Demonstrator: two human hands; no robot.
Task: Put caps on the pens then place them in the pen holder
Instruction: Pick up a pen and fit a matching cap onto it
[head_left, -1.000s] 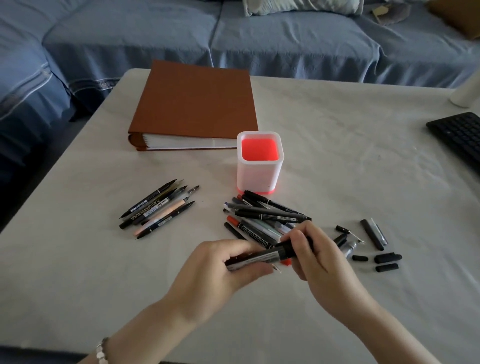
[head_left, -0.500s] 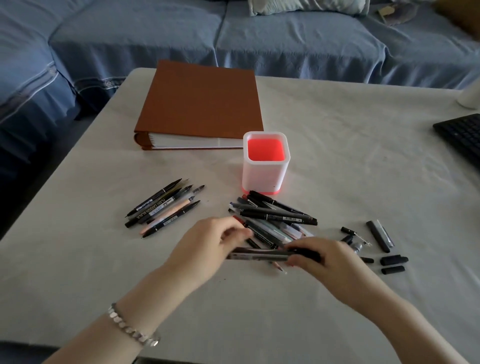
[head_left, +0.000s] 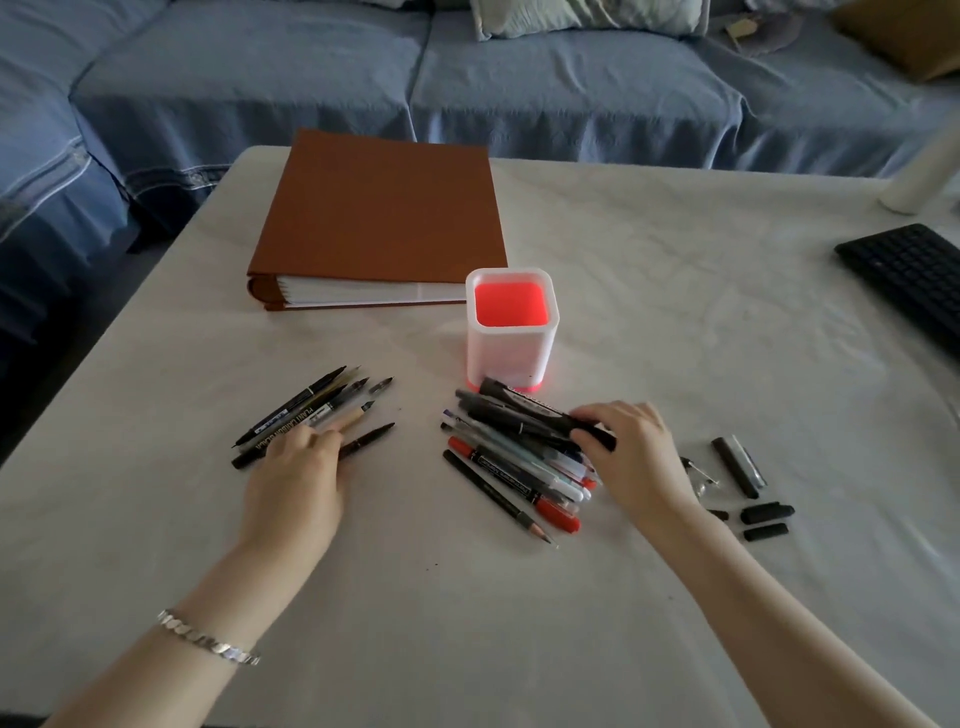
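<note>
Right hand (head_left: 634, 457) pinches black marker (head_left: 524, 410); left hand (head_left: 296, 478) lies flat on uncapped pens (head_left: 311, 410). Lift one, match a loose cap (head_left: 766, 513)

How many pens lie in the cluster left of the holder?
6, left to right: plain black pen, yellow-tipped pen, lettered black pen, silver-nibbed pen, beige pen, nearest black pen. Left hand covers some ends; more may be hidden.
</note>
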